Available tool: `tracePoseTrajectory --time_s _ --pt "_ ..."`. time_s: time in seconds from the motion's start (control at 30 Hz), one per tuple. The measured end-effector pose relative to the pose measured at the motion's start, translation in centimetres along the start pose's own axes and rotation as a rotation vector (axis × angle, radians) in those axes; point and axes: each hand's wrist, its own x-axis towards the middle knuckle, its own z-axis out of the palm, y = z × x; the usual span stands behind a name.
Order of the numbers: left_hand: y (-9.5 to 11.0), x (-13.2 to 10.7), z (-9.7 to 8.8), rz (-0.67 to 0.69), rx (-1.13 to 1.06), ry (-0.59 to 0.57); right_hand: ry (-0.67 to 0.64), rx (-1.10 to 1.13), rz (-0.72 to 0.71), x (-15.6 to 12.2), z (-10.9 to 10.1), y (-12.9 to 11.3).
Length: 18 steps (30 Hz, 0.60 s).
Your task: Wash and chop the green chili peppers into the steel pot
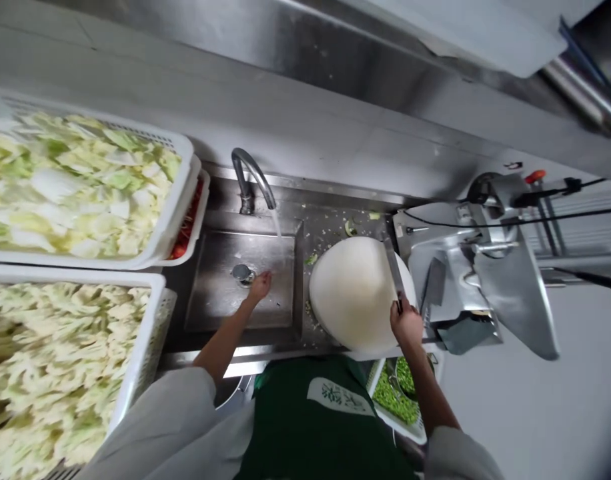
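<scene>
Over the steel sink (pixel 238 250) is my left hand (pixel 260 285), its fingers curled closed; whether anything is inside them is hidden. A stream of water (pixel 276 223) runs from the curved faucet (pixel 253 167) just beyond it. The drain fitting (pixel 243 273) lies to the left of this hand. My right hand (pixel 406 325) is closed around the handle of a kitchen knife (pixel 393 265). Its blade points away from me, over the right side of a thick, round white cutting board (pixel 358 287). Bits of vegetable (pixel 350 229) are scattered on the counter around the board.
White baskets of cut cabbage (pixel 100 180) and cauliflower (pixel 75 353) stand on the left, with a tray of red pieces (pixel 188 223) beneath the cabbage. A metal slicer (pixel 485 253) is at right, with a cleaver-like blade (pixel 435 280) beside it. Chopped greens (pixel 395 393) sit low, near my apron.
</scene>
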Motion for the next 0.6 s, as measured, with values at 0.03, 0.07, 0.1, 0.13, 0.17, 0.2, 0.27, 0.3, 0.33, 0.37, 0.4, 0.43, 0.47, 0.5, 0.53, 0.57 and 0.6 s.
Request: tracePoseTrajectory --time_s 0.03,0.07,0.1,0.13,0.17,0.2,0.27,0.3,0.33,0.37,0.4,0.43,0.47,0.5,0.53,0.57,0.6 --pt "-0.6 -1.5 0.7 -0.017 -0.007 -0.01 -0.017 -0.019 0.065 -1.0 0.6 1.0" --pt "-1.3 -2.9 1.1 -0.035 -0.015 -0.019 -0.044 -0.037 0.129 -1.7 1.2 1.7" --pt "-1.9 -4.3 1.3 -0.054 -0.023 -0.025 -0.079 -0.051 0.185 -2.4 1.9 2.1" --pt "-2.6 -5.7 1.3 -0.072 -0.03 -0.029 -0.12 -0.058 0.228 -2.9 2.6 2.1" --pt "-3.2 -6.9 1.2 -0.088 -0.035 -0.031 -0.167 -0.056 0.251 -3.3 3.3 1.8" --pt "-3.7 -8.1 0.9 -0.101 -0.041 -0.033 -0.216 -0.043 0.255 -3.6 3.9 1.1" --pt "-4.6 -10.1 0.1 -0.121 -0.072 -0.012 -0.315 0.006 0.222 -4.4 4.8 -1.4" --pt "-4.9 -10.9 -0.3 -0.123 -0.094 0.007 -0.361 0.03 0.199 -4.9 5.1 -3.1" --pt "-5.1 -11.7 -0.7 -0.121 -0.117 0.028 -0.406 0.055 0.17 -5.6 5.2 -5.1" --pt "-5.3 -12.5 -1.1 -0.117 -0.137 0.053 -0.443 0.074 0.142 -6.4 5.2 -7.3" --pt "-5.3 -13.2 -1.5 -0.112 -0.148 0.078 -0.47 0.093 0.105 -7.2 5.1 -9.7" --pt "-5.2 -13.8 -1.8 -0.108 -0.15 0.101 -0.489 0.124 0.041 -8.1 4.8 -12.0" --pt "-5.1 -14.5 -2.1 -0.103 -0.151 0.122 -0.501 0.151 -0.024 -8.9 4.4 -14.2" --pt "-4.9 -15.2 -2.4 -0.101 -0.155 0.151 -0.51 0.187 -0.103 -9.6 3.9 -16.1" --pt "-4.8 -16.0 -2.7 -0.096 -0.162 0.184 -0.51 0.224 -0.185 -10.2 3.3 -17.6" --pt "-4.6 -16.8 -3.1 -0.091 -0.171 0.224 -0.504 0.256 -0.261 -10.6 2.7 -18.7" --pt "-4.4 -17.8 -3.4 -0.083 -0.181 0.267 -0.492 0.283 -0.328 -10.9 2.1 -19.1"
